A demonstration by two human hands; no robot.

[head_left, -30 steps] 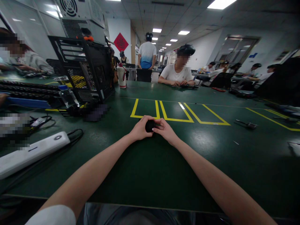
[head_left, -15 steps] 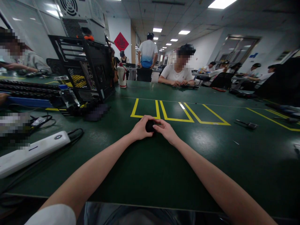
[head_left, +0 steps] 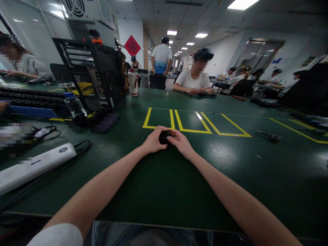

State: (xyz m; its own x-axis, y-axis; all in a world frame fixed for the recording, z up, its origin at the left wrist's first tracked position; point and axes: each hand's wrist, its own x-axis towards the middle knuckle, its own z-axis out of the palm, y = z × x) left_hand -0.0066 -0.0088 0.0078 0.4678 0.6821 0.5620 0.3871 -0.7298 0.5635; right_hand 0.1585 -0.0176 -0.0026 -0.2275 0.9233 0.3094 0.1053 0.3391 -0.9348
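- Black object point(head_left: 164, 137), small and rounded: caught between both hands, straight ahead of the body; cannot tell whether raised or resting.
- Left grip point(head_left: 153, 140): curled round the left side, thumb below, fingers over the top; holding firmly, by the look.
- Right grip point(head_left: 181, 142): narrowed onto the right edge, thumb tip against the near face.
- Handling, as judged: likely light and stiff, perhaps smooth enough to slip; fragility unknown. Best held by the rim from opposite sides, with near face kept free.
- Hard to make out: exact identity, markings and underside; far side hidden behind fingers, right fingertips partly lost.
- Under both grips: green tabletop point(head_left: 169, 184), near edge just above the lap.
- Just beyond the grips: yellow tape outlines point(head_left: 196, 132), partly covered by the left fingers.
- Well right of the right grip: dark-ended tool point(head_left: 274, 137), lying flat; type uncertain.
- Well left of the left grip: white power strip point(head_left: 36, 168), cut off at the frame edge; farther off, clear bottle point(head_left: 75, 105) and open computer case point(head_left: 104, 78).
- Far beyond the grips: paper cup point(head_left: 133, 83); seated co-worker point(head_left: 193, 79), handwork too small to read.
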